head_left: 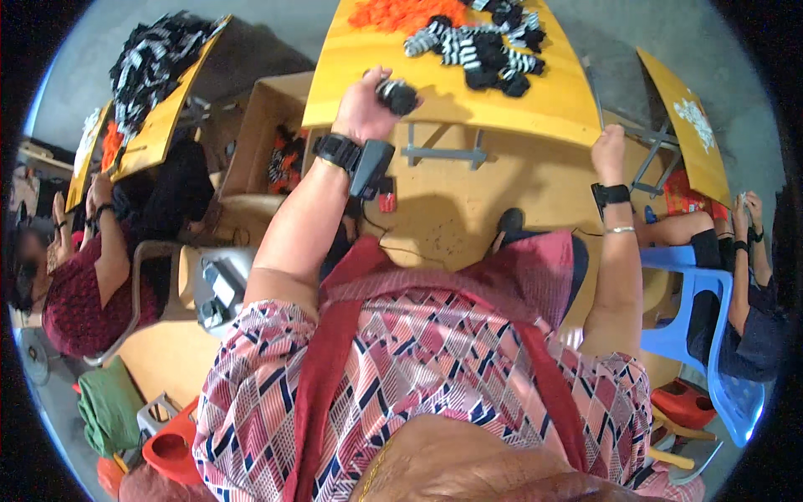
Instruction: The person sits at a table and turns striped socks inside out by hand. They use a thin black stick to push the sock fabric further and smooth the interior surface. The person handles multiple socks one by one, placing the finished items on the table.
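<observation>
My left hand (365, 110) is raised over the near left part of the yellow table (351, 63). Its fingers are closed on a small, rounded bundle of black-and-white striped fabric (397, 98). At the table's right edge, my right hand (609, 152) is closed like a fist; anything in it is too small or hidden to make out. Farther back on the table lies a loose pile of similar striped pieces (481, 54), beside a heap of orange pieces (401, 12). Whether a thread runs between my hands cannot be told.
An open cardboard box (238, 138) with orange and black pieces stands left of the table. Another table (159, 138) at far left carries a dark striped heap. People sit on both sides, one by a blue plastic chair (682, 309). A cable (410, 251) crosses the floor.
</observation>
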{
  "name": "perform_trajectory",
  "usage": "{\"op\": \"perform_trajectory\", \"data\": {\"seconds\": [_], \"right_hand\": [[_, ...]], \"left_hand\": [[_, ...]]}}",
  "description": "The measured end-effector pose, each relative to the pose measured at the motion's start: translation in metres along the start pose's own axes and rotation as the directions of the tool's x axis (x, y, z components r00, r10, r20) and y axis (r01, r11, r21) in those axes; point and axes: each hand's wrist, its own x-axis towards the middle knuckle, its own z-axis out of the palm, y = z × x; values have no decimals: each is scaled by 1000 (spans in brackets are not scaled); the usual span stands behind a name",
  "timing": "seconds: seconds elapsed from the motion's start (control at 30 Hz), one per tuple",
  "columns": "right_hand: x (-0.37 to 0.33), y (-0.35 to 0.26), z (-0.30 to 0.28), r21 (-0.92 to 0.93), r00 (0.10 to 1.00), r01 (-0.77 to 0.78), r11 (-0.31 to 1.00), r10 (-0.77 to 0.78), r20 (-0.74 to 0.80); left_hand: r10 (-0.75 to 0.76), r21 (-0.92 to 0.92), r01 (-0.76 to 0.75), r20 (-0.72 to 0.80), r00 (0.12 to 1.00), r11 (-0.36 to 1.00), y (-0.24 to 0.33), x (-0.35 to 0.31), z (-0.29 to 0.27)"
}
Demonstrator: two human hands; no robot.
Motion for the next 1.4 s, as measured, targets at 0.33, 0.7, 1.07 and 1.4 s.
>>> {"op": "perform_trajectory", "data": {"seconds": [0.33, 0.7, 1.07, 1.4], "right_hand": [[-141, -183, -58, 820, 824, -515, 250, -120, 554], [-124, -217, -81, 756, 824, 64, 651, -462, 328], [-123, -213, -90, 693, 807, 88, 715, -459, 371], [-121, -207, -91, 703, 776, 136, 698, -516, 362]], "left_hand": [[139, -8, -147, 375, 917, 989, -7, -36, 5], [323, 69, -403, 484, 813, 913, 5, -46, 43], [348, -44, -375, 486, 802, 926, 5, -45, 51], [191, 175, -344, 567, 801, 922, -2, -55, 56]]}}
